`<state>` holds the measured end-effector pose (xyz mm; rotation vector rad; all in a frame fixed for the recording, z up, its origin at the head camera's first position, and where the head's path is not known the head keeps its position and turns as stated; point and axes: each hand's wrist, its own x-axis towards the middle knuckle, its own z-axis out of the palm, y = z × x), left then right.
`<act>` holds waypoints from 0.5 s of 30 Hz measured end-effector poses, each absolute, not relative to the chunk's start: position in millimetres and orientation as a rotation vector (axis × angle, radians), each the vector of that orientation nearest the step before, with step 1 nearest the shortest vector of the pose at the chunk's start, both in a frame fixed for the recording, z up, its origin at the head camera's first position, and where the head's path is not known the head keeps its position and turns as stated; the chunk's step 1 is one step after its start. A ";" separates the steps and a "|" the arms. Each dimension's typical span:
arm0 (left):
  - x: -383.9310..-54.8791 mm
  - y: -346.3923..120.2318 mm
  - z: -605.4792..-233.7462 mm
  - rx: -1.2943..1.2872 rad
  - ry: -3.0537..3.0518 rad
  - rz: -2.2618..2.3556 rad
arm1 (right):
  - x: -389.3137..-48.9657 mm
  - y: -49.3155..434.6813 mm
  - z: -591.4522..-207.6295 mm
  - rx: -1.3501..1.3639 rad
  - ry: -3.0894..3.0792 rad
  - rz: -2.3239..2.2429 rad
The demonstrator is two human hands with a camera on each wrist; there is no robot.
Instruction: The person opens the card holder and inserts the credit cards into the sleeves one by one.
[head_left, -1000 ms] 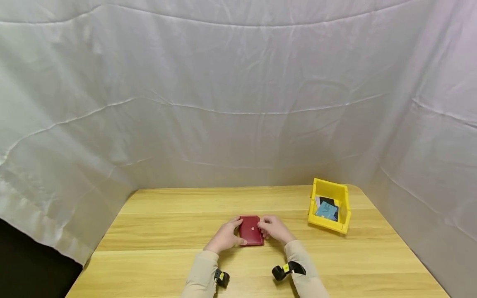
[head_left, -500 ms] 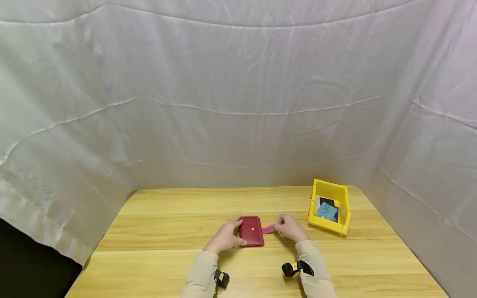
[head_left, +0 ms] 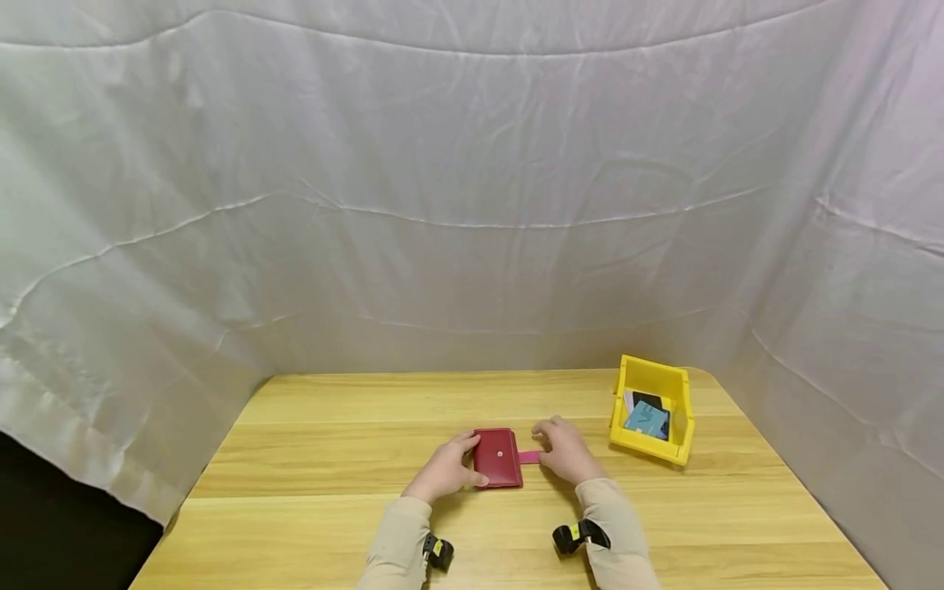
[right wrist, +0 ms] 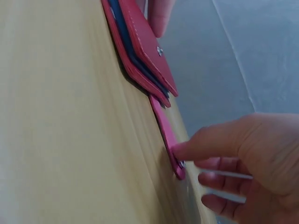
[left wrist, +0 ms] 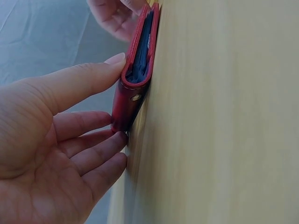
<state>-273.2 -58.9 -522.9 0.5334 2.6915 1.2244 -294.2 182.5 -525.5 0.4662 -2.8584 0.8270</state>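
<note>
red wallet: the red wallet (head_left: pixel 497 457) lies flat on the table (head_left: pixel 332 459), folded, just to the right of the left fingers; dark inner leaves show along its edge, and i can see a metal stud (head_left: pixel 500 453) on its upper cover.
left hand: the left hand (head_left: pixel 446 467) holds the wallet by its left end, thumb on the near side and the other fingers at the spine and far corner.
pink strap: the pink strap (head_left: pixel 529 457) sticks out from under the wallet's right edge and runs to beneath the right thumb, a metal snap at its tip.
right hand: the right hand (head_left: pixel 566 451) presses the strap down with its thumb; the rest of its fingers are loose and bent a little, gripping nothing.
yellow bin: the yellow bin (head_left: pixel 649 443) stands to the right of the right fingers and a bit beyond them, a blue card (head_left: pixel 646 418) on top of darker pieces inside.
sleeves: behind each set of fingers, a beige sleeve (head_left: pixel 398 533) with a black camera (head_left: pixel 439 553) strapped on.
curtain: grey curtain (head_left: pixel 472 164) hangs well beyond the fingers.
</note>
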 end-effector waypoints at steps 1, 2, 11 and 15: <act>-273.2 -59.0 -523.1 0.533 2.690 1.225 | -294.1 181.2 -525.7 0.510 -2.842 0.805; -273.3 -59.1 -523.2 0.534 2.689 1.227 | -293.8 180.1 -526.2 0.549 -2.839 0.784; -273.3 -59.6 -523.4 0.538 2.683 1.235 | -291.5 178.2 -531.8 0.690 -2.974 0.927; -273.3 -60.2 -522.7 0.543 2.685 1.236 | -292.5 178.7 -533.7 0.687 -3.047 0.972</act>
